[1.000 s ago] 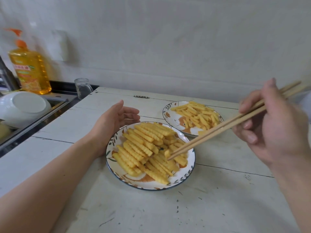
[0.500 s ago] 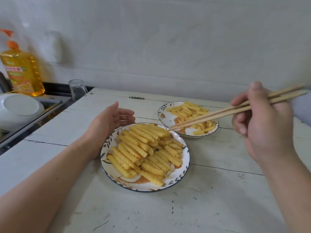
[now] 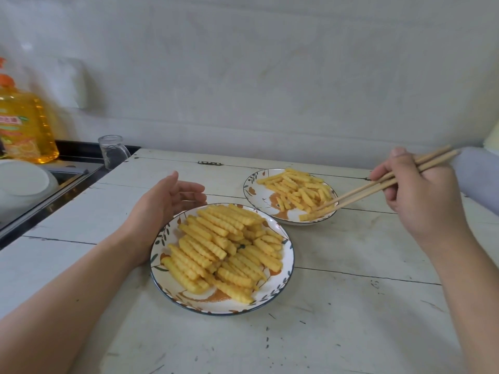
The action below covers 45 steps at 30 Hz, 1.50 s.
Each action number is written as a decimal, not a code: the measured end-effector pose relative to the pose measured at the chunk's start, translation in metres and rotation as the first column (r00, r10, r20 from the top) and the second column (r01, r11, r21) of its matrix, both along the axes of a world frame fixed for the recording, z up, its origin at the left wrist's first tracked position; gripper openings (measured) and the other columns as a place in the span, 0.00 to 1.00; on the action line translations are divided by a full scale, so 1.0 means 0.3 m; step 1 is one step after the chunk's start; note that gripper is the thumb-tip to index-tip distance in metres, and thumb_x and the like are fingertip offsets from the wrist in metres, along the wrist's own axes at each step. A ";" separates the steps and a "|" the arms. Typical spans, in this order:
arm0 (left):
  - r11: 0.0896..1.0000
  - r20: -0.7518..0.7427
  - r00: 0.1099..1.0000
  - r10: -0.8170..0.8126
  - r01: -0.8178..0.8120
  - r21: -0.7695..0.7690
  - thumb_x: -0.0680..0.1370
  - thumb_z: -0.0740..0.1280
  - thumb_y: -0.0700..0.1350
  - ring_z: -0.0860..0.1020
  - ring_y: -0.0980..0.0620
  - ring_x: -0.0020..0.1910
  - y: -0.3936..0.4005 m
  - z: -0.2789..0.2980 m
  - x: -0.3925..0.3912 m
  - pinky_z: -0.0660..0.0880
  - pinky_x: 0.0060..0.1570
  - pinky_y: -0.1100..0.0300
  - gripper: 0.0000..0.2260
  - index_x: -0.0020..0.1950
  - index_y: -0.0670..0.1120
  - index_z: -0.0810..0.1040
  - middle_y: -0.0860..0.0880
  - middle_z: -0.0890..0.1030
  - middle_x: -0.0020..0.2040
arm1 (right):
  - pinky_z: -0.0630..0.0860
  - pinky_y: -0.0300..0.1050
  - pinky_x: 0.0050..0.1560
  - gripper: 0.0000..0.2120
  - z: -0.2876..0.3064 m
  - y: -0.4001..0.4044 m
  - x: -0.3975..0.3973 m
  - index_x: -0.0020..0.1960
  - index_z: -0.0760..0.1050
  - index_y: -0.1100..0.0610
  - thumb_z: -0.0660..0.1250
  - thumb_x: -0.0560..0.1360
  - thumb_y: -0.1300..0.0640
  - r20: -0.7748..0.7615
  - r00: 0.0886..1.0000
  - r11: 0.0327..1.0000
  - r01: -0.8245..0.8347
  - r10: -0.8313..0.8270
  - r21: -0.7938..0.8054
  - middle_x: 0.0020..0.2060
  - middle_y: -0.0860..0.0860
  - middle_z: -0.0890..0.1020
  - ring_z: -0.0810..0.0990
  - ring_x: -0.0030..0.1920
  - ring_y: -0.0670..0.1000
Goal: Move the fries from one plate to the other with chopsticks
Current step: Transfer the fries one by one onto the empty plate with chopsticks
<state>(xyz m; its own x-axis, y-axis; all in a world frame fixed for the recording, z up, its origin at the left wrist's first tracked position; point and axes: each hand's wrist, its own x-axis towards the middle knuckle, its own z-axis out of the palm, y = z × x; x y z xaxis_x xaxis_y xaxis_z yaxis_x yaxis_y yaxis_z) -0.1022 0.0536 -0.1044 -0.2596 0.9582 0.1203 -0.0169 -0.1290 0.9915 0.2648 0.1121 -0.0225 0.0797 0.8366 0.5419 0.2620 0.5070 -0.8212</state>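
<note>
While my left hand point(image 3: 164, 209) is lying relaxed and holding nothing at the nine o'clock edge of the near plate point(image 3: 286, 268), I am reading the layout from that plate outward. Most of the fries point(image 3: 224, 247) are sitting heaped on it, nearly all of them running from ten o'clock to four o'clock. Beyond, at about one o'clock, the far plate point(image 3: 253, 190) is carrying a smaller pile. My right hand point(image 3: 421, 195) is holding the chopsticks point(image 3: 378, 184) in a curled grip, tips close together and reaching toward eight o'clock over that plate's near rim, touching a fry point(image 3: 310, 215) there; I cannot tell whether it is pinched or already lying loose. I judge the next pick-up is lying toward seven o'clock of the tips, across the tabletop point(image 3: 351, 306), and the right hand is the one nearer the far plate.
</note>
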 end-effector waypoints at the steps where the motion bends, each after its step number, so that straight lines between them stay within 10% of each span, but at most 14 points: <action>1: 1.000 -0.004 1.000 -0.001 0.001 -0.002 0.88 0.51 0.57 0.86 0.44 0.59 0.001 -0.001 -0.003 0.75 0.62 0.51 0.27 0.61 0.41 0.84 0.43 0.88 0.54 | 0.65 0.36 0.25 0.23 -0.006 0.008 -0.002 0.36 0.79 0.57 0.58 0.84 0.49 0.006 1.000 1.000 -0.002 0.003 -0.014 0.22 0.47 0.71 0.67 0.24 0.45; 8: 1.000 -0.011 1.000 -0.019 0.019 0.009 0.86 0.54 0.59 0.86 0.43 0.60 0.013 -0.004 -0.012 0.75 0.67 0.48 0.27 0.60 0.41 0.84 0.42 0.88 0.54 | 0.62 0.37 0.22 0.29 0.007 -0.026 -0.048 0.30 0.75 0.54 0.54 0.85 0.44 -0.256 0.967 1.000 -0.008 0.006 -0.007 0.20 0.48 0.70 0.66 0.19 0.49; 12: 1.000 -0.012 1.000 -0.004 0.004 0.002 0.88 0.52 0.57 0.86 0.44 0.59 0.002 -0.003 -0.004 0.75 0.66 0.49 0.26 0.60 0.41 0.84 0.42 0.88 0.54 | 0.58 0.35 0.23 0.31 0.057 -0.110 -0.103 0.27 0.73 0.54 0.55 0.84 0.40 -0.524 0.826 0.951 -0.295 0.207 -0.088 0.23 0.51 0.68 0.62 0.18 0.49; 26: 1.000 -0.024 1.000 0.020 -0.020 -0.010 0.89 0.52 0.56 0.86 0.44 0.59 -0.009 0.007 0.006 0.75 0.67 0.49 0.26 0.62 0.40 0.84 0.41 0.88 0.56 | 0.57 0.36 0.25 0.25 0.019 -0.241 -0.226 0.29 0.75 0.56 0.58 0.76 0.41 -0.322 0.822 0.845 -0.524 0.470 -0.102 0.20 0.54 0.66 0.61 0.16 0.48; 35: 1.000 -0.028 1.000 -0.006 0.006 0.003 0.87 0.52 0.58 0.86 0.44 0.60 0.004 -0.009 -0.013 0.73 0.69 0.47 0.27 0.61 0.42 0.85 0.42 0.88 0.55 | 0.67 0.41 0.23 0.20 -0.008 -0.092 -0.122 0.36 0.76 0.52 0.59 0.84 0.48 -0.218 0.976 0.998 0.016 -0.001 0.068 0.25 0.47 0.74 0.69 0.24 0.47; 45: 1.000 -0.023 1.000 0.003 -0.003 -0.004 0.89 0.51 0.57 0.86 0.44 0.60 -0.002 -0.002 -0.003 0.74 0.68 0.47 0.27 0.60 0.42 0.84 0.43 0.88 0.54 | 0.75 0.62 0.31 0.22 -0.099 -0.032 -0.158 0.37 0.79 0.48 0.58 0.79 0.36 -0.007 0.999 0.996 0.038 -0.037 0.085 0.24 0.48 0.75 0.74 0.27 0.57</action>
